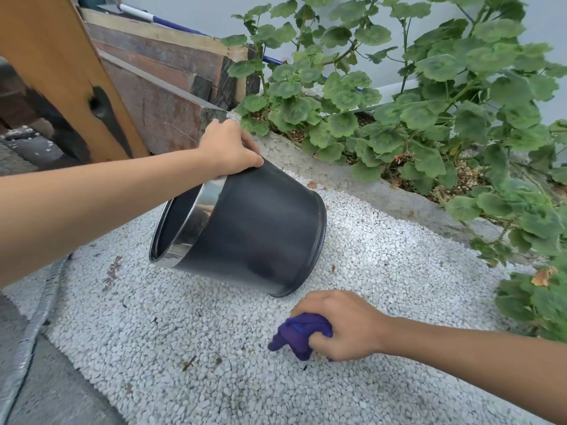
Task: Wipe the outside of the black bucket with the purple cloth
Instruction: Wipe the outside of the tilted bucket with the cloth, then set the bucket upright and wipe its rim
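1 black bucket (257,228) tipped on white gravel (184,348), left hand (228,148) fingers curled over its rim; right hand (343,325) fingers clamped on 1 purple cloth (296,334).

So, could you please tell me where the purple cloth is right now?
The purple cloth is bunched in the right hand, low over the white gravel, just in front of the tipped black bucket.

Bucket (251,228) tipped on gravel bed (190,348), mouth toward left, base toward right. Left hand (228,148) on upper rim edge. Right hand (343,325) in front of base, apart from bucket, gripping cloth (296,334) down at gravel. Plants (414,102) behind and right, past concrete curb (352,176). Wood planks (159,78) behind left.
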The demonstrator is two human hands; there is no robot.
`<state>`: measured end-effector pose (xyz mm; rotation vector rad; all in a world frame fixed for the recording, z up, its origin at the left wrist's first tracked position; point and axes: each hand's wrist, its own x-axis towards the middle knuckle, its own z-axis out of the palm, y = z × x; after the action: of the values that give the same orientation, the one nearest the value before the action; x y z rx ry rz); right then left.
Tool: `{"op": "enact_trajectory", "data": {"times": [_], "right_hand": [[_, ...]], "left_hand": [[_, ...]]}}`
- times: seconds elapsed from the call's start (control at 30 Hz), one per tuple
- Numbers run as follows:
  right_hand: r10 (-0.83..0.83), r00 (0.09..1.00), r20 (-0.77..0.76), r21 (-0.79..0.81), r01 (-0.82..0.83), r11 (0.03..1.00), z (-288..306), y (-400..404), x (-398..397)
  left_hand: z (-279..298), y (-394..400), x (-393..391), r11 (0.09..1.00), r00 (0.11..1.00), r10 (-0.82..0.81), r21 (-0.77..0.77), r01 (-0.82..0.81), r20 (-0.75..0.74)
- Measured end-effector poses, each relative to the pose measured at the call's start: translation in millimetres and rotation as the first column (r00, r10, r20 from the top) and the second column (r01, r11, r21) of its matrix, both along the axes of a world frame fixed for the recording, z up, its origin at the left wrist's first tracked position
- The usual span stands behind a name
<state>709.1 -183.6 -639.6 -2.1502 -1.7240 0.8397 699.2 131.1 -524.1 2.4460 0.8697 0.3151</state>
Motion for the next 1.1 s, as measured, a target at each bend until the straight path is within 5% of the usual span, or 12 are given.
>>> {"op": "enact_trajectory", "data": {"times": [0.07, 0.17, 0.3, 0.57, 0.7, 0.93, 1.1], "right_hand": [[-0.263, 0.941, -0.214, 0.033, 0.276, 0.961, 13.6, -3.1, 5.7], [-0.632, 0.616, -0.47, -0.029, 0.705, 0.709, 37.0, 1.8, 23.0], [-0.626, 0.287, -0.725, -0.097, 0.857, 0.506, 77.7, 18.7, 51.2], [-0.689, 0.316, -0.652, -0.023, 0.9, 0.434, 100.3, 87.1, 86.2], [-0.71, 0.462, -0.532, 0.095, 0.866, 0.492, 121.4, 130.6, 100.6], [-0.769, 0.49, -0.409, 0.037, 0.852, 0.523, 139.9, 158.5, 119.1], [-0.807, 0.584, -0.089, 0.146, 0.809, 0.57, 127.5, 154.1, 126.5]], "left_hand": [[4.3, -9.4, 2.6, 0.999, 1.0, -0.011, -0.035, 0.012, 0.027], [7.6, -22.7, 7.2, 0.993, 0.997, -0.012, -0.115, 0.021, 0.081], [10.8, -43.6, 20.4, 0.987, 0.997, -0.013, -0.158, 0.026, 0.078], [13.1, -77.0, 38.3, 0.94, 0.988, 0.045, -0.342, 0.007, 0.145], [5.3, -100.7, 29.7, 0.869, 0.945, 0.0, -0.468, 0.162, 0.328], [-16.3, -113.8, 27.5, 0.933, 0.962, -0.147, -0.292, 0.213, 0.232], [-37.3, -77.5, -13.7, 0.9, 0.908, -0.384, 0.287, 0.327, 0.17]]}}
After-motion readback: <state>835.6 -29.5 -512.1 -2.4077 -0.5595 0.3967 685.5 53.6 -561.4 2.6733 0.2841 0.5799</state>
